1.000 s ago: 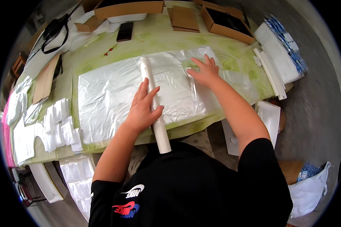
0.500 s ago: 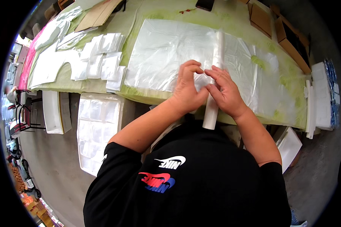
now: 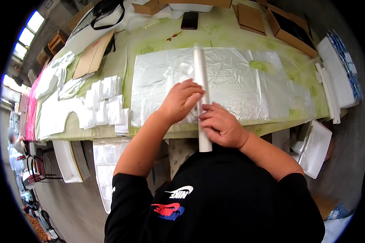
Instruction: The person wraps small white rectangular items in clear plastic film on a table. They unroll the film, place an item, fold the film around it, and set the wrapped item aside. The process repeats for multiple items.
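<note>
A long whitish roll of plastic film (image 3: 201,69) lies front to back over a clear plastic sheet (image 3: 150,81) spread on the table. Its near end juts past the table edge toward my body. My left hand (image 3: 180,101) reaches it from the left, fingers bent together and the thumb close under them at its side. Nearer to me, my right hand (image 3: 223,125) is curled against the right side of the roll. Whether either hand pinches the film's edge is hidden by the fingers. More translucent sheet (image 3: 239,81) extends to the right of the roll.
On the left are stacked white packets (image 3: 109,101) and a flat cardboard piece (image 3: 94,54). A phone (image 3: 189,20) lies at the back, with an open cardboard box (image 3: 291,30) back right. White tubes (image 3: 328,93) stand by the right edge. A white bin (image 3: 314,150) sits below.
My view has shifted, so the table sits lower in it. My hands have come apart: the left is farther along the roll, the right nearer my body. The left thumb-and-finger ring has closed up.
</note>
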